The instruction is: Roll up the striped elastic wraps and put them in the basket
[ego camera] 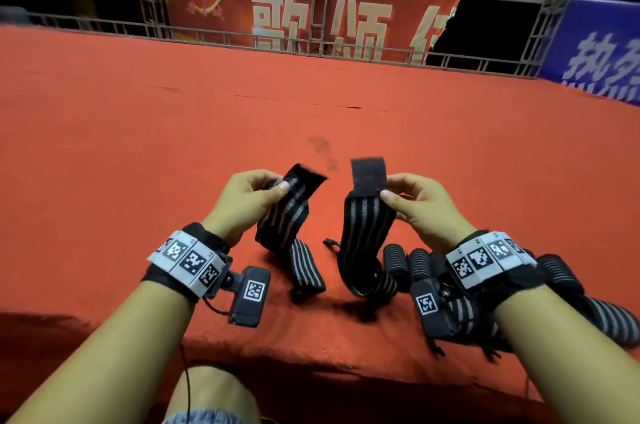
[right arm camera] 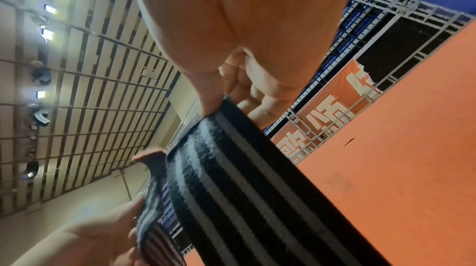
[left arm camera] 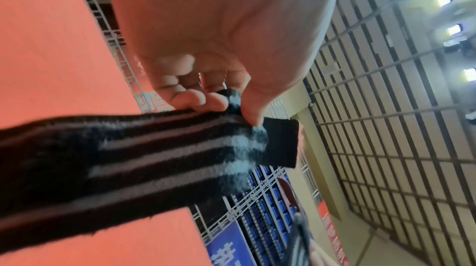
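Observation:
Two black wraps with grey stripes hang above the red table (ego camera: 138,133). My left hand (ego camera: 249,197) pinches the top of the left wrap (ego camera: 282,216) between thumb and fingers, just under its black fastener end; its lower part lies on the table. My right hand (ego camera: 412,200) pinches the right wrap (ego camera: 365,233) the same way, and that wrap curls down to the table. The left wrist view shows the left wrap (left arm camera: 154,158) stretching away from the left hand (left arm camera: 231,105). The right wrist view shows the right wrap (right arm camera: 244,179) under the right hand's thumb (right arm camera: 206,97). No basket is in view.
Several rolled striped wraps (ego camera: 407,266) lie near my right wrist, and more loose ones (ego camera: 602,316) spread at the right edge. A metal railing (ego camera: 277,39) and red and blue banners stand beyond the table's far edge. My knee (ego camera: 211,396) shows below the near edge.

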Tool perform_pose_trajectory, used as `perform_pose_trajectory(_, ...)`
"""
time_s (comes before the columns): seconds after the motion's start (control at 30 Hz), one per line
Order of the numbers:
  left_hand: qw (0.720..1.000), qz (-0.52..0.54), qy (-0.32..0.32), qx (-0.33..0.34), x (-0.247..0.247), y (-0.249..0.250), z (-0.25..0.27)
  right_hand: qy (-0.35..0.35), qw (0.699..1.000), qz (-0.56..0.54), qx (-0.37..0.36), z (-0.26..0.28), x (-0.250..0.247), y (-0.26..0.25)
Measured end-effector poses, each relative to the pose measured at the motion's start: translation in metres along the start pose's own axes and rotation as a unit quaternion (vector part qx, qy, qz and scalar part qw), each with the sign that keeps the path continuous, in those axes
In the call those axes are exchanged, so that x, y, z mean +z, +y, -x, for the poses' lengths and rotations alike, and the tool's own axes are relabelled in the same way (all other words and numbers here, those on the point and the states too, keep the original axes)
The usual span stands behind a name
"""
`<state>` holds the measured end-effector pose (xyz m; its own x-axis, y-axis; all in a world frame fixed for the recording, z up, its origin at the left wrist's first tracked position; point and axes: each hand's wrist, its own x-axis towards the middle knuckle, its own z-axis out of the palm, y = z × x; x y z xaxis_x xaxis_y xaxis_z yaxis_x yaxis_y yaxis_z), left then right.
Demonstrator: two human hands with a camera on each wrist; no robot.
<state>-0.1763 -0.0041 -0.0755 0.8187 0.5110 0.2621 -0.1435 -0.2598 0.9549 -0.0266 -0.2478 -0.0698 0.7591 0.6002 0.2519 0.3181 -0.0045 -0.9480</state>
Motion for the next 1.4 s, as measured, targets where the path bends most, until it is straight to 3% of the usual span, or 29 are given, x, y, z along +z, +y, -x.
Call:
perform_pose_trajectory(0.17,0.984,0.176,-0.029,-0.018,-0.007,0.018,-0.002,-0.019,0.999,0.034,-0.033,0.002,0.013,-0.003)
perform_pose_trajectory(0.3,0.973,0.229,-0.008,0.008,-0.024,0.038,-0.001,-0.010,0.998,0.055,-0.030,0.002,0.016,0.000)
perform_pose_trajectory(0.33,0.976,0.217,-0.004,0.022,-0.029,0.044,-0.004,-0.006,0.998,0.057,-0.031,0.001,0.016,-0.001)
perform_pose_trajectory(0.4,0.993,0.091,0.006,0.071,-0.040,0.057,-0.012,0.000,0.998,0.058,-0.034,-0.003,0.016,-0.005)
perform_pose_trajectory(0.47,0.991,-0.059,0.007,0.117,-0.049,0.072,-0.023,0.005,0.998,0.053,-0.037,-0.009,0.015,-0.011)
perform_pose_trajectory(0.5,0.991,-0.075,0.015,0.114,-0.052,0.079,-0.030,0.006,0.998,0.049,-0.039,-0.012,0.015,-0.015)
perform_pose_trajectory(0.67,0.993,0.044,0.019,0.106,-0.052,0.097,-0.043,0.021,0.997,0.035,-0.061,-0.025,0.017,-0.032)
perform_pose_trajectory(0.83,0.992,0.112,0.002,0.051,-0.035,0.069,-0.043,0.031,0.997,0.015,-0.071,-0.027,0.020,-0.036)
perform_pose_trajectory(1.0,0.994,0.098,0.034,-0.026,-0.016,0.045,-0.028,0.046,0.997,0.002,-0.069,-0.017,0.016,-0.036)
perform_pose_trajectory(1.13,0.993,0.102,0.041,-0.050,0.003,0.042,-0.018,0.041,0.995,-0.028,-0.082,-0.005,0.013,-0.044)
perform_pose_trajectory(1.4,0.991,0.113,0.072,-0.003,0.046,0.042,0.003,0.186,0.971,0.094,-0.118,0.002,0.011,-0.044)
